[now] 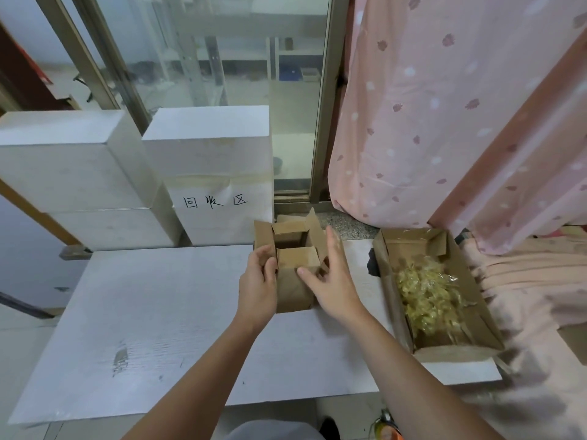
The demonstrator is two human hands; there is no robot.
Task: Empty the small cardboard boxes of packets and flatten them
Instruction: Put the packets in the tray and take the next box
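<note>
My left hand (257, 281) pinches the left flap of the small brown cardboard box (293, 274), its grip curled on the cardboard. I judge this steadies it while my right hand (333, 277), fingers spread, presses its right side. The box stands on the white counter (158, 312). Right of it, a long brown tray (482, 315) collects yellowish packets (425, 290). Behind it, a white foam block (222, 192) reads "回收区".
</note>
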